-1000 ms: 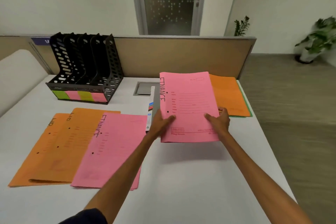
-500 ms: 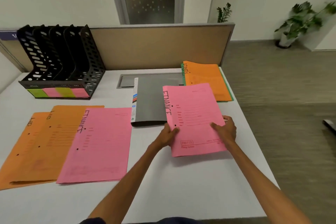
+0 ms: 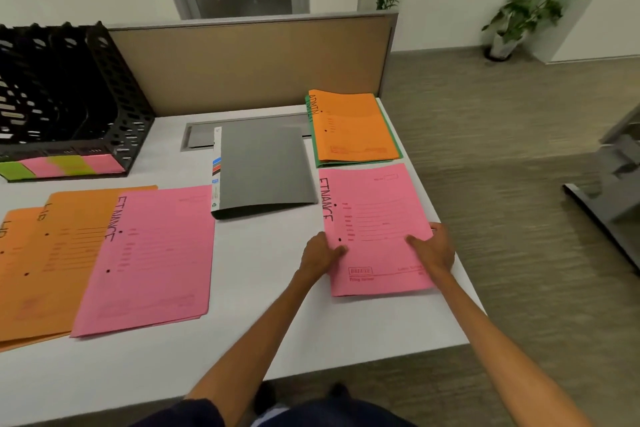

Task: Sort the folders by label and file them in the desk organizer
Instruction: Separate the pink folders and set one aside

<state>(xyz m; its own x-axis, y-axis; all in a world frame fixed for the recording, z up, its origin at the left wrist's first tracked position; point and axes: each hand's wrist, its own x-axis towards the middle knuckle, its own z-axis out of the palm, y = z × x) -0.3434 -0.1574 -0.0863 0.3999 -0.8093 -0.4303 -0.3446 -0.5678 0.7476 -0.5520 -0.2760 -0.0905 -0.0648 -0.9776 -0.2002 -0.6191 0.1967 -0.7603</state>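
Note:
A pink folder marked FINANCE (image 3: 375,218) lies near the desk's right edge. My left hand (image 3: 320,253) grips its left edge and my right hand (image 3: 433,248) grips its right side. A second pink FINANCE folder (image 3: 156,253) lies to the left, partly over two orange HR folders (image 3: 52,253). An orange ADMIN folder (image 3: 351,126) rests on a green folder (image 3: 313,135) at the back right. A grey folder (image 3: 265,168) lies in the middle. The black desk organizer (image 3: 69,97), with green and pink labels along its base, stands at the back left.
The white desk (image 3: 259,305) ends just right of the held folder, with floor beyond. A tan partition (image 3: 252,62) runs along the back. A grey cable hatch (image 3: 199,137) sits partly under the grey folder. A dark metal stand (image 3: 609,194) is at the far right.
Both hands carried the pink FINANCE folder from in front of the orange pile down and to the right, and it now lies flat by the desk's right edge. The view has swung right.

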